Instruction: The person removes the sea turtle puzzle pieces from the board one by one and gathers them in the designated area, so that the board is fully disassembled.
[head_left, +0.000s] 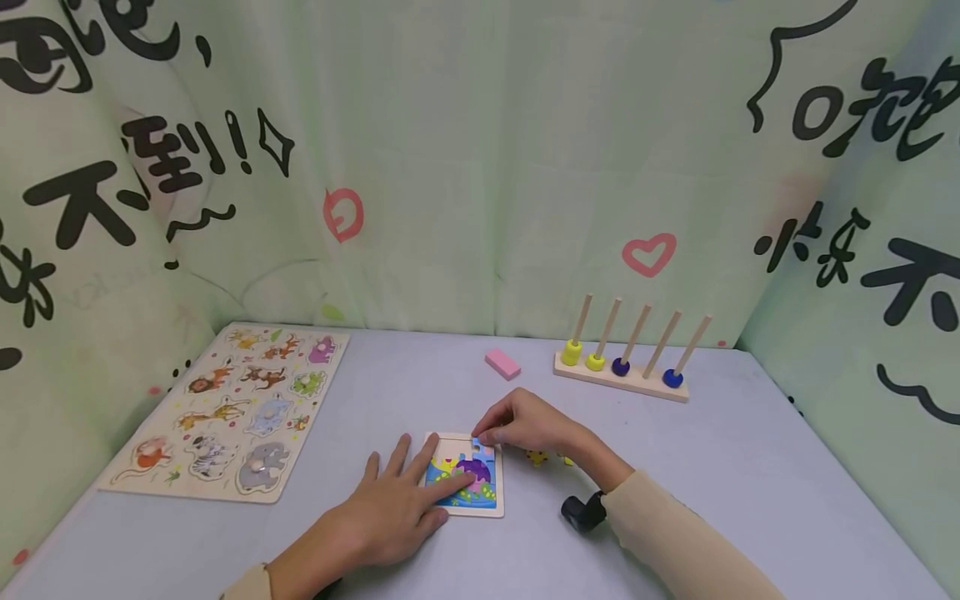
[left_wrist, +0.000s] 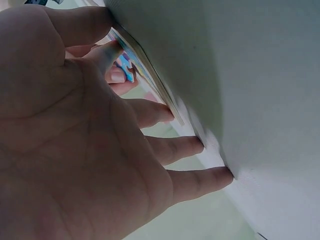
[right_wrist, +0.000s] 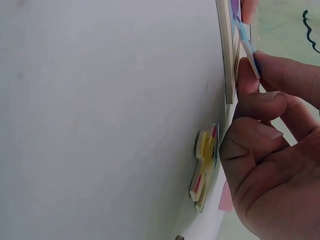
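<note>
A small wooden jigsaw board (head_left: 489,512), with a purple, blue and yellow picture partly filled in, lies flat before me. My left hand (head_left: 396,510) rests across its left side with the fingers spread; the index fingertip touches the picture and the thumb lies by the near edge. Between thumb and fingers my right hand (head_left: 531,423) pinches a blue jigsaw piece (right_wrist: 248,49) at the board's upper right corner. In the right wrist view this piece stands tilted against the board. Yellow jigsaw pieces (right_wrist: 204,162) lie on the table beside the right hand, partly hidden by it in the head view.
At the left lies a big animal peg puzzle (head_left: 247,400). A pink block (head_left: 502,364) sits behind the board. To the back right stands a wooden peg rack (head_left: 637,382) with yellow and blue beads. Printed curtains (head_left: 495,167) enclose the white table (head_left: 405,375).
</note>
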